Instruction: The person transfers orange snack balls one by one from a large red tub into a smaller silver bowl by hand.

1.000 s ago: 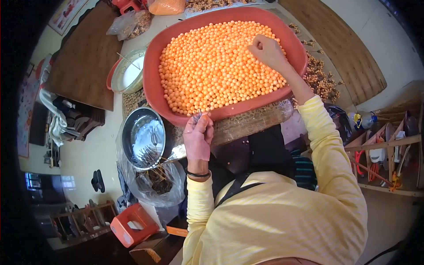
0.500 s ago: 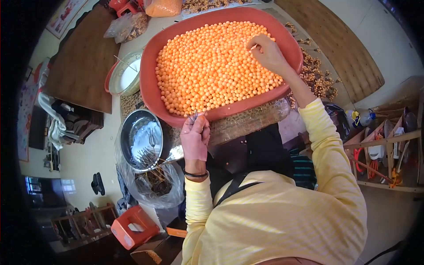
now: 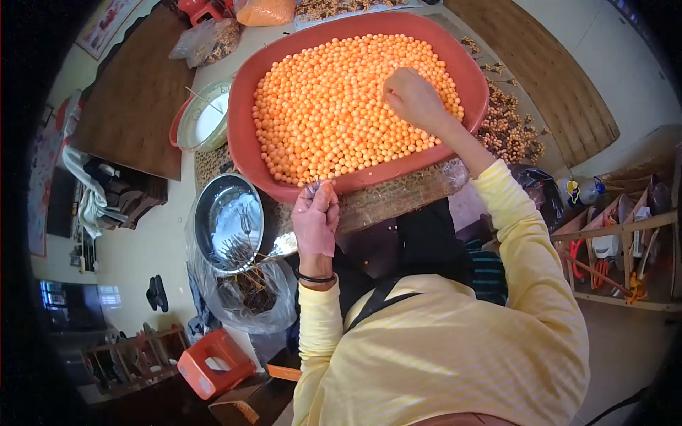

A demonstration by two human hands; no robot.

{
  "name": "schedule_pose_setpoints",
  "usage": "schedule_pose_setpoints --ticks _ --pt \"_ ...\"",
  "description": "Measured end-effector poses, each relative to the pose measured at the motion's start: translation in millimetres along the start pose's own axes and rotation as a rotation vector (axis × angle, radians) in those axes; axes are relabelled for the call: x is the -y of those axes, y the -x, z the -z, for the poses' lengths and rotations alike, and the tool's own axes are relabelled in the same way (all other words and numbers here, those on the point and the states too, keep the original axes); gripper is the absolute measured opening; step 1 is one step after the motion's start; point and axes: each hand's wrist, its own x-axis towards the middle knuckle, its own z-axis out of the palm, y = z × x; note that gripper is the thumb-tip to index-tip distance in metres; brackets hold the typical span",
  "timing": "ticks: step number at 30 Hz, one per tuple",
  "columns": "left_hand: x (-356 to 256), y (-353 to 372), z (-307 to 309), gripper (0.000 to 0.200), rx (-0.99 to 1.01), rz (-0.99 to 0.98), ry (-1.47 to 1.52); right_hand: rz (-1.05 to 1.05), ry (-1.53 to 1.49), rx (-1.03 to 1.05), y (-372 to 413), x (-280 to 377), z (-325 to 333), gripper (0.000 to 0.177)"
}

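Note:
A large red basin [image 3: 239,106] holds a deep layer of small orange beads [image 3: 334,106]. At its near rim, my left hand [image 3: 316,219] is closed in a pinch on a thin dark stem, whose tips barely show above the fingers. My right hand [image 3: 415,99] hovers over the beads toward the right side, its fingers curled together. Whatever those fingers hold, if anything, is hidden. To the left of my left hand, a metal bowl [image 3: 201,213] contains white liquid and a bundle of thin brown stems [image 3: 245,252] leaning on its edge.
A tub of white liquid [image 3: 188,131] with a stick stands left of the basin. Finished-looking bead sprigs [image 3: 508,128] lie at the right. Below the metal bowl sits a plastic bag [image 3: 273,319] of stems. A red stool [image 3: 213,362] is on the floor.
My right hand has moved left and slightly down over the beads, its fingers now more curled. My left hand stays nearly in place at the rim.

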Motion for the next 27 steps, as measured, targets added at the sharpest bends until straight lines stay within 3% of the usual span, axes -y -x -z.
schedule_pose_setpoints --ticks 7,12,14,15,20,22,27 --pt "-1 -3 1 0.009 0.006 -0.007 0.002 -0.376 -0.503 -0.01 6 -3 25 0.007" --pt "-1 -12 6 0.009 -0.039 -0.027 -0.047 -0.503 -0.626 0.085 2 -13 1 0.008" --pt "-2 -12 5 0.009 -0.036 -0.028 -0.045 -0.493 -0.65 0.084 1 -3 6 0.006" --pt "-5 5 -2 0.009 0.014 -0.001 -0.024 -0.503 -0.622 0.069 9 18 42 0.005" --pt "-6 5 -1 0.009 0.032 -0.005 -0.007 -0.349 -0.641 0.071 37 72 36 0.004" --pt "-6 6 0 0.009 0.046 -0.006 0.004 -0.129 -0.518 0.021 54 91 26 0.003" --pt "-5 6 -3 0.008 0.051 0.0 -0.013 0.047 -0.173 -0.036 80 115 9 0.002"
